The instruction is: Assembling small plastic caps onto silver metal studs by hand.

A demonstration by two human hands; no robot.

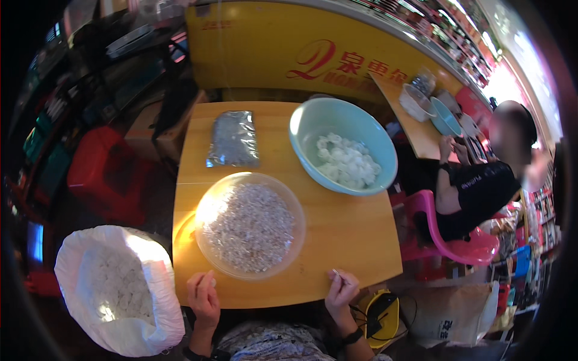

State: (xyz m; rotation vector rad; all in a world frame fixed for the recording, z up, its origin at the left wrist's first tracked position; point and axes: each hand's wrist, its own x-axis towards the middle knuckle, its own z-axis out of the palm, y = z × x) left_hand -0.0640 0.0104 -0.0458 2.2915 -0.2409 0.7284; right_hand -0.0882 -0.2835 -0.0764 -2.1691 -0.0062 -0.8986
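Note:
At the table's near edge, my left hand (203,296) is closed, its fingertips together around a small whitish piece too small to name. My right hand (342,291) pinches another tiny pale piece above the near right part of the wooden table (337,240). Between and beyond my hands stands a round translucent tub (299,210), filled with many small clear pieces. Farther right, a light blue bowl (307,129) holds a heap of white, roundish pieces (349,161). A silvery flat bag (233,138) lies behind the tub. Neither hand touches these containers.
A white woven sack (162,289) with whitish pieces stands open left of the table. On the right are a yellow container (385,328), a brown paper sack (454,310) and a pink chair (430,222) with a seated person (481,192). Red stools (105,168) stand left.

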